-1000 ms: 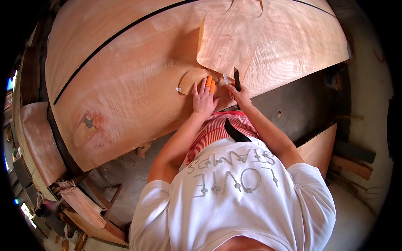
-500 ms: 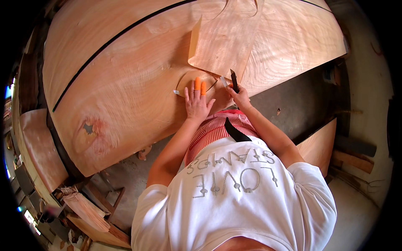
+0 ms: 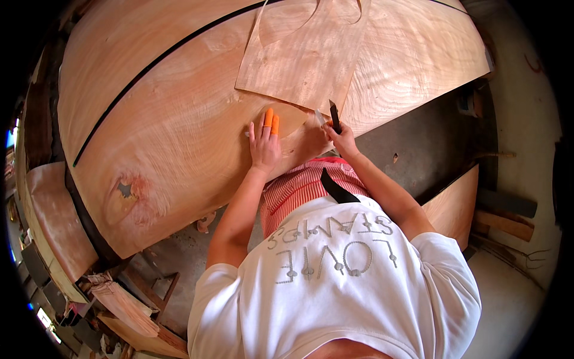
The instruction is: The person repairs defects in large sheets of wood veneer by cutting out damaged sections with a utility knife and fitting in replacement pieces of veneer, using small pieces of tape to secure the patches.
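Note:
My left hand lies open, palm down, on a large wood veneer sheet; orange finger cots cover two of its fingers. Beside and partly under those fingers is a pointed oval veneer piece. A small whitish bit shows by the hand's left edge. My right hand is closed round a black, slant-tipped utility knife that points away from me. A pale, narrow strip also sticks out of this hand; its kind is unclear. Just beyond both hands rests a loose rectangular veneer piece.
A long black strip curves across the big sheet. Toward the left, the sheet has a ragged knot hole. More boards stand at the lower right, and bundled veneer scraps lie at the lower left.
My left hand has slid a little to the left. The loose veneer's raised left edge has come down and spread leftward. The dark gap along the oval's right side no longer shows.

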The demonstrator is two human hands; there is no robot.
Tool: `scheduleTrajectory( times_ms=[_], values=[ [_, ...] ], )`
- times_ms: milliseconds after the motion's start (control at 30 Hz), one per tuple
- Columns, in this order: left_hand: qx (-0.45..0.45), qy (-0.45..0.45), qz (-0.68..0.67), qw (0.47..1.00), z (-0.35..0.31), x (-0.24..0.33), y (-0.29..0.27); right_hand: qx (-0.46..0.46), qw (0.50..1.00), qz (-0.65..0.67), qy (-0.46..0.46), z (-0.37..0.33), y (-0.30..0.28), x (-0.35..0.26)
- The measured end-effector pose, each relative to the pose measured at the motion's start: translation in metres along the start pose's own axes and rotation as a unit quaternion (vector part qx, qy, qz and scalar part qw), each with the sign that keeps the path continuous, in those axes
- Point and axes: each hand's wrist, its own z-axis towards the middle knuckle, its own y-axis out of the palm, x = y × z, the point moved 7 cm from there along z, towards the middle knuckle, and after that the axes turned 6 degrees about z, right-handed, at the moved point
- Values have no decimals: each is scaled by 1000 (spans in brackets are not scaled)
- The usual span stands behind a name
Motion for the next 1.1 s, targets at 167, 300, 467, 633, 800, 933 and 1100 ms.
scheduleTrajectory(
  times_ms=[167,300,467,633,800,933,1100],
  values=[
    [-32,4,-72,997,-3,18,-3,-3,1000,-6,0,2,-2,6],
    [-45,39,-71,996,-7,34,5,-1,1000,-8,8,2,0,8],
    [-63,19,-50,997,-2,37,9,1,999,-34,29,1,5,3],
    [-78,10,-44,996,-2,39,11,-24,996,-80,45,5,20,-3],
    [-84,-5,-52,995,2,45,11,-16,992,-108,60,16,22,10],
    [-59,22,-89,994,10,52,12,-14,988,-145,46,19,23,10],
    [-81,73,-87,990,22,66,14,-17,989,-139,42,24,20,18]
  ],
)
